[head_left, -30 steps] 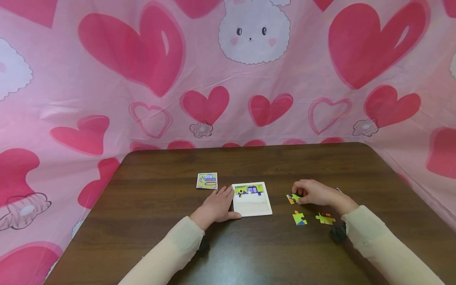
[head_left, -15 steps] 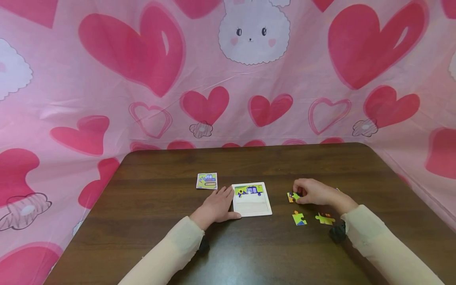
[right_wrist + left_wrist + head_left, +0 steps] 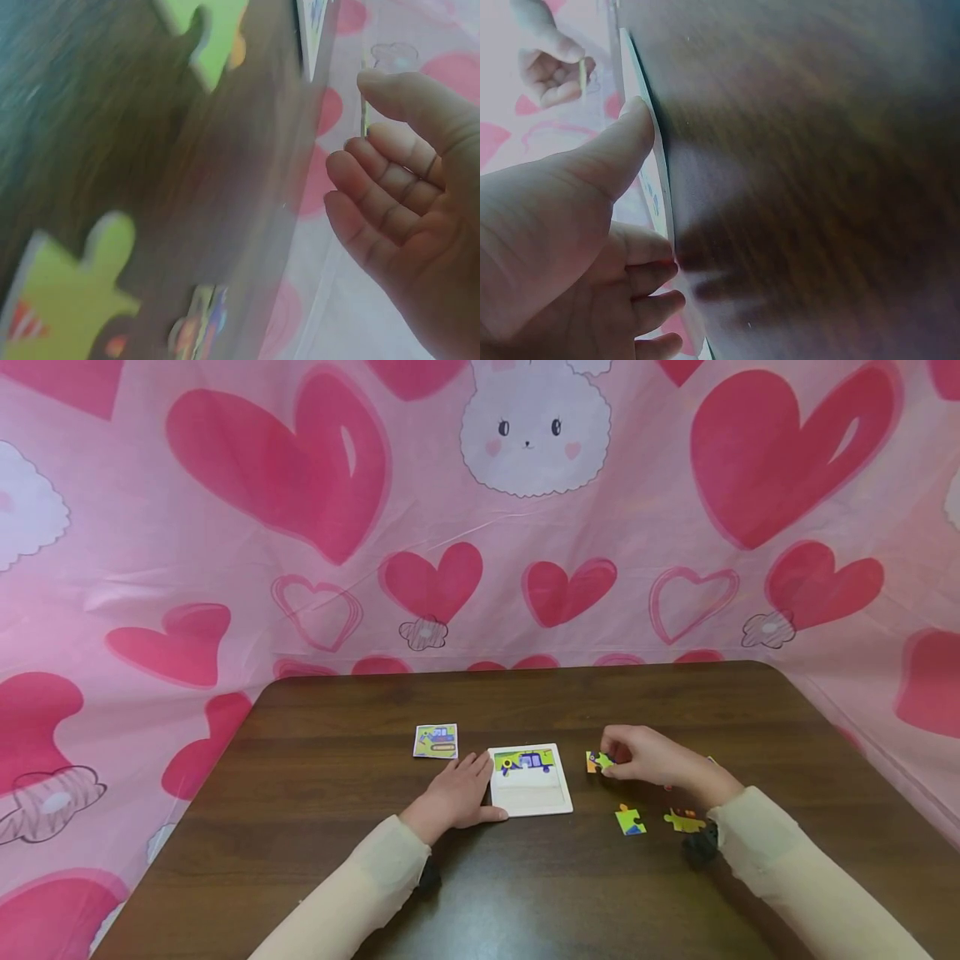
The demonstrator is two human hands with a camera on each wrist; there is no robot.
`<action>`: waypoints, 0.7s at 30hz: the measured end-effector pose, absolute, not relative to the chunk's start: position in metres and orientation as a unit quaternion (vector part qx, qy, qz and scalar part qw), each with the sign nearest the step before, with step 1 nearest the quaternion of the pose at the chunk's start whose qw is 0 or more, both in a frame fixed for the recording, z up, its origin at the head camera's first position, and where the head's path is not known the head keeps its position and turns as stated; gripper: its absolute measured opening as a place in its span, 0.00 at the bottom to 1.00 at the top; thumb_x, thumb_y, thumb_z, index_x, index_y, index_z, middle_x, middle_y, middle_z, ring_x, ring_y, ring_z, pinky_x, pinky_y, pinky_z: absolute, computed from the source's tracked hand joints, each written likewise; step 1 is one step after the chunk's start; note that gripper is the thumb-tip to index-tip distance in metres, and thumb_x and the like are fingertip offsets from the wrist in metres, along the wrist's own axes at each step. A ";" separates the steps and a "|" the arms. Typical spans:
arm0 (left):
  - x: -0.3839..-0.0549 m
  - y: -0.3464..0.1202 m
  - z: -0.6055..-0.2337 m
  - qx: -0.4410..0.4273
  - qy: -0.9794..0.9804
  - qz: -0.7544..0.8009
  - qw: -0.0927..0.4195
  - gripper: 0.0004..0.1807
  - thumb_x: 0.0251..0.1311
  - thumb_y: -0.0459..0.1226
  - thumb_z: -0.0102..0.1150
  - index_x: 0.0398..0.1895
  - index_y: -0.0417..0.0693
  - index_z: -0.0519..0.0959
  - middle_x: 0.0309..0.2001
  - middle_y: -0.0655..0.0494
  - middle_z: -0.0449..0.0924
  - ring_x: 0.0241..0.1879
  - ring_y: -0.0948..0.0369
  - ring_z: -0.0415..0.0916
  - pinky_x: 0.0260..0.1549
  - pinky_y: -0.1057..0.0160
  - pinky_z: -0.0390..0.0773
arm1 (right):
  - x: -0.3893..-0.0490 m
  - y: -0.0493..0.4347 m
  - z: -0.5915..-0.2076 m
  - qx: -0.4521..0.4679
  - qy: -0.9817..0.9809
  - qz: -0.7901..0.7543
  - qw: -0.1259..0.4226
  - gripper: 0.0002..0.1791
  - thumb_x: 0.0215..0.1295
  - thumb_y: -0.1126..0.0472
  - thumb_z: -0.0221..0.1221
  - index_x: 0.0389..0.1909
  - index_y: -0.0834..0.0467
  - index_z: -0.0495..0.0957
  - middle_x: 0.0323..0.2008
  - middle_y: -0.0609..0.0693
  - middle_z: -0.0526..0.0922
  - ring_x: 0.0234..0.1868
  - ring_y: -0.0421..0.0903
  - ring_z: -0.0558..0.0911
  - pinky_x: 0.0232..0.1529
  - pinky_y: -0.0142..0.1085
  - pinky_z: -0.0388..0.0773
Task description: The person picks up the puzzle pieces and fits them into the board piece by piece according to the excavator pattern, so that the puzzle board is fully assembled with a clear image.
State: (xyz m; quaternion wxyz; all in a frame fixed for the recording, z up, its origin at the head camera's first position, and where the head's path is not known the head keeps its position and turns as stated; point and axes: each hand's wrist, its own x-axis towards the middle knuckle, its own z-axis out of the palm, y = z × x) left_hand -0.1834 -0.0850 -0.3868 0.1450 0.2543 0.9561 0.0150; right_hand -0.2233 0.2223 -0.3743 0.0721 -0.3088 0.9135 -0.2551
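My left hand (image 3: 455, 796) lies with straight fingers along the left edge of a white puzzle frame (image 3: 566, 797), its thumb at the near corner. Joined pieces showing a blue vehicle (image 3: 525, 761) fill the frame's far part; the near part shows bare white. To the right of the frame, my right hand (image 3: 645, 755) pinches a green and orange jigsaw piece (image 3: 594, 762) between thumb and fingers. In the right wrist view that piece (image 3: 364, 112) appears edge-on, raised off the table. The left wrist view shows my left thumb (image 3: 634, 131) on the frame's edge.
A green jigsaw piece (image 3: 631, 821) and a yellow-green one (image 3: 684, 821) lie on the brown table (image 3: 480, 877) below my right hand. More pieces (image 3: 199, 322) lie partly hidden behind that wrist. A square picture card (image 3: 436, 741) sits left of the frame. A heart-print cloth (image 3: 570, 527) hangs behind.
My right hand has lifted the pinched jigsaw piece and carried it left toward the frame, slightly away from me. The left hand and the frame have stayed put.
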 end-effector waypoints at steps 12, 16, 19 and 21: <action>-0.184 -0.085 -0.388 0.252 0.956 0.013 0.149 0.47 0.56 0.61 0.51 0.69 0.39 0.55 0.70 0.47 0.49 0.67 0.50 0.48 0.63 0.52 0.51 | -0.224 0.185 -0.368 -0.345 0.896 -0.277 0.048 0.13 0.50 0.61 0.69 0.32 0.54 0.73 0.27 0.44 0.73 0.28 0.41 0.72 0.31 0.33 0.75; -0.185 -0.085 -0.388 0.254 0.956 0.012 0.148 0.47 0.56 0.61 0.51 0.69 0.38 0.55 0.70 0.47 0.49 0.67 0.50 0.48 0.63 0.52 0.50 | -0.224 0.170 -0.366 -0.354 0.892 -0.278 0.046 0.13 0.50 0.62 0.69 0.32 0.54 0.73 0.27 0.46 0.74 0.28 0.42 0.72 0.31 0.33 0.75; -0.185 -0.085 -0.388 0.254 0.956 0.012 0.148 0.47 0.56 0.61 0.50 0.69 0.38 0.55 0.70 0.47 0.49 0.67 0.50 0.48 0.63 0.52 0.50 | -0.224 0.159 -0.366 -0.357 0.891 -0.277 0.051 0.13 0.49 0.63 0.69 0.32 0.55 0.74 0.28 0.47 0.75 0.28 0.43 0.72 0.31 0.34 0.75; -0.186 -0.085 -0.388 0.253 0.956 0.014 0.149 0.47 0.56 0.61 0.51 0.69 0.38 0.55 0.70 0.47 0.49 0.67 0.50 0.48 0.63 0.52 0.50 | -0.223 0.151 -0.367 -0.361 0.890 -0.274 0.054 0.13 0.50 0.63 0.69 0.33 0.55 0.74 0.28 0.48 0.75 0.28 0.44 0.73 0.30 0.33 0.75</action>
